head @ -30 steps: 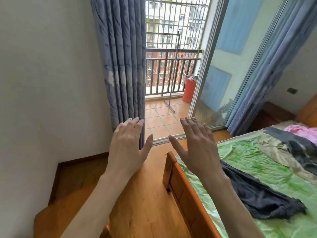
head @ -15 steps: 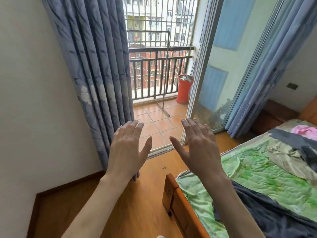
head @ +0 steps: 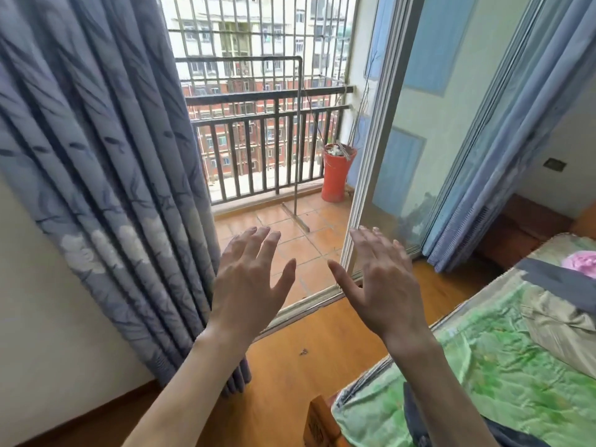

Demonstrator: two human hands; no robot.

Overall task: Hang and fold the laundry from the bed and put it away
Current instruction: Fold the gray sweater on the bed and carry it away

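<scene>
Green-sheeted bed [head: 503,356] at right carries the laundry: dark garment [head: 416,417] at bottom edge, grey piece [head: 554,279], pink item [head: 580,261] farther back. Left hand [head: 248,285] and right hand [head: 383,285] raised, fingers spread, holding nothing. Nothing hung or folded yet; task looks barely started.

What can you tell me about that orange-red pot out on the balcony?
The tall orange-red pot, plastic by its look, stands upright on the tiled balcony floor in the far corner, beside the dark metal railing and close to the sliding glass door's frame. It narrows slightly toward its base. Thin bare stems and pale debris poke from its open top. Neither hand touches it.
</scene>
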